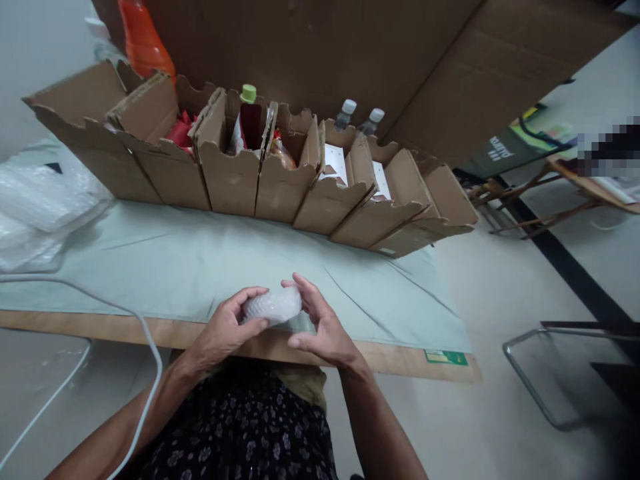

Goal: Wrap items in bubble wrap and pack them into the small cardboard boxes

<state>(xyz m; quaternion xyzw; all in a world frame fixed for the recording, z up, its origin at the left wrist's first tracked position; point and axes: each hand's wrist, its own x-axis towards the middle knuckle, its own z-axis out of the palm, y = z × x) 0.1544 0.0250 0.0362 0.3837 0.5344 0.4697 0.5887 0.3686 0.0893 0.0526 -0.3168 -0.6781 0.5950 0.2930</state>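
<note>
A small oblong bundle in bubble wrap (273, 305) is held just above the front edge of the table. My left hand (225, 330) is closed around its left end, thumb below and fingers on top. At the right end, my right hand (320, 320) has its thumb spread wide from the fingers. Its fingertips are at the end of the bundle; I cannot tell whether they press on it. What lies inside the wrap is hidden.
A row of cardboard bins (230, 183) holding packets, bottles and white boxes lines the table's back. Clear plastic wrap (45, 207) is piled at left. A white cable (150, 340) loops near my left arm. A metal-framed chair (530, 380) stands at right.
</note>
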